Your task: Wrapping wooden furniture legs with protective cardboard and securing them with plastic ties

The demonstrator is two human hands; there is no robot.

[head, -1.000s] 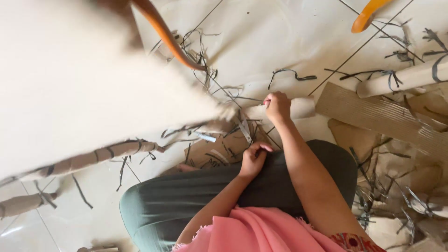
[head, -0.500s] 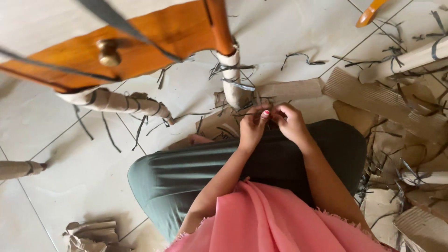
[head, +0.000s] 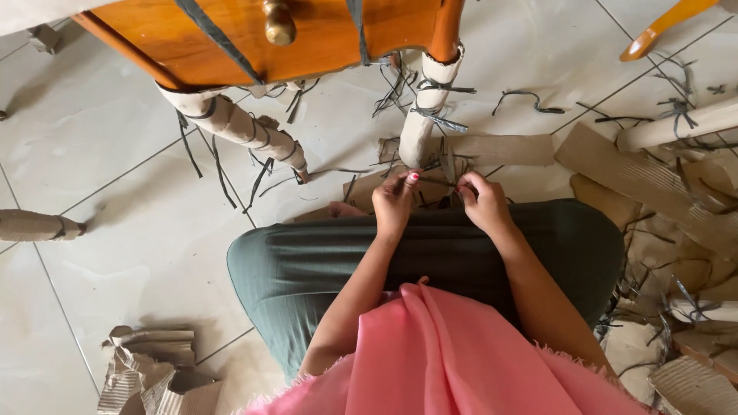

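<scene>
Head view, the only one I have: my left hand (head: 396,204) and my right hand (head: 483,204) sit close together over my knees, fingers pinched shut on a thin dark plastic strap (head: 434,184) stretched between them, just below the foot of the cardboard-wrapped wooden furniture leg (head: 425,115). That leg is still bound in brown corrugated wrap with straps around it, and so is the slanted wrapped leg (head: 238,131) up and to the left of my fingers, so I judge the unwrapping far from finished. Flattened brown cardboard pieces (head: 638,173) and cut strap scraps (head: 530,100) lie to the right of my fingers, a crumpled cardboard heap (head: 154,369) well behind on the left. The pale tiled floor (head: 115,223) to the left gives open room; ahead, the orange-brown wooden furniture panel (head: 323,38) hems me in.
</scene>
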